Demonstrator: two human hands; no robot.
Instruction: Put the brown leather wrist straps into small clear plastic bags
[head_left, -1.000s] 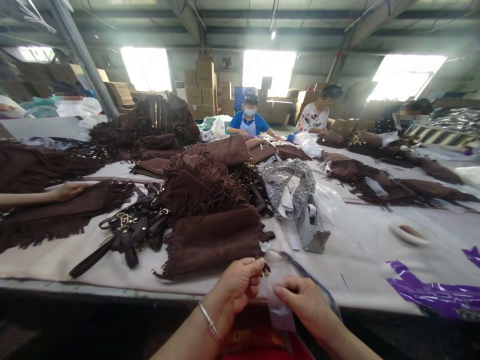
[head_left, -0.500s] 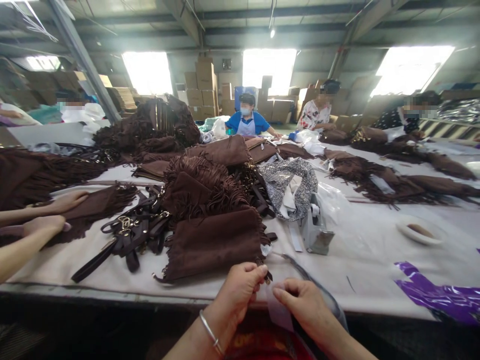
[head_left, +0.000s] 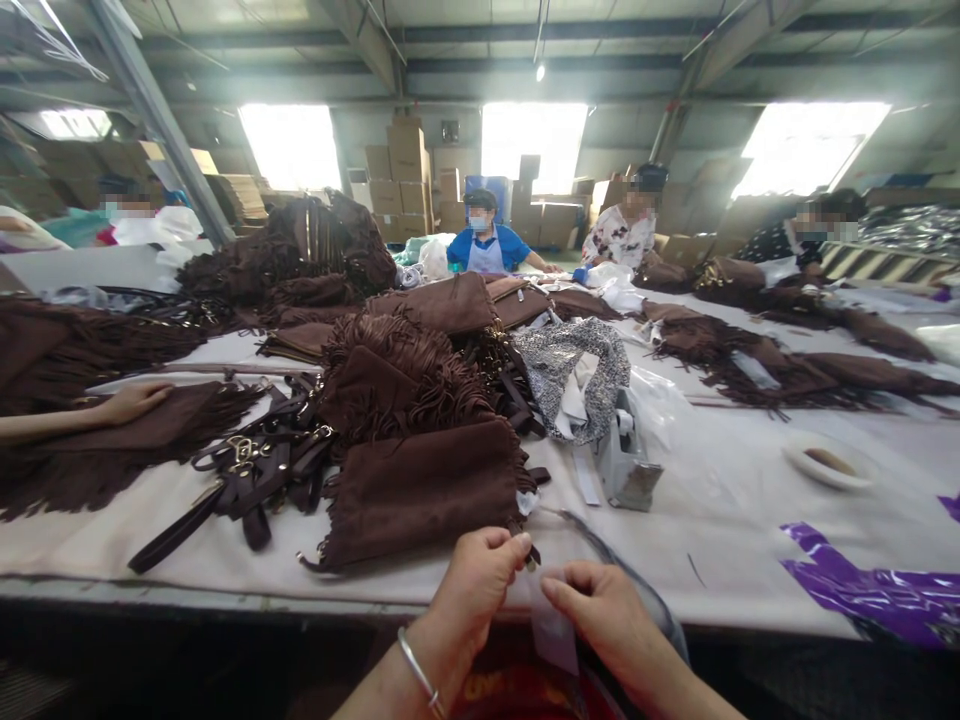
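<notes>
My left hand [head_left: 474, 588] and my right hand [head_left: 604, 612] meet at the near edge of the table [head_left: 720, 520]. Both pinch a small clear plastic bag [head_left: 553, 630] that hangs between them. The left fingertips also touch a dark tab at the corner of a brown suede fringed bag [head_left: 424, 490], which lies flat just beyond my hands. A silver bangle sits on my left wrist.
A tangle of dark straps with metal clasps [head_left: 251, 465] lies left of the bag. More brown fringed bags [head_left: 405, 370] are heaped behind it. A co-worker's hand [head_left: 131, 400] rests on brown suede at the left. A tape roll [head_left: 829, 462] and purple plastic [head_left: 870, 585] lie right. Several people work at the far side.
A second co-worker's hand at the left edge, seen half a second ago, has gone from view. My hands stay together on the clear bag, nearly still.
</notes>
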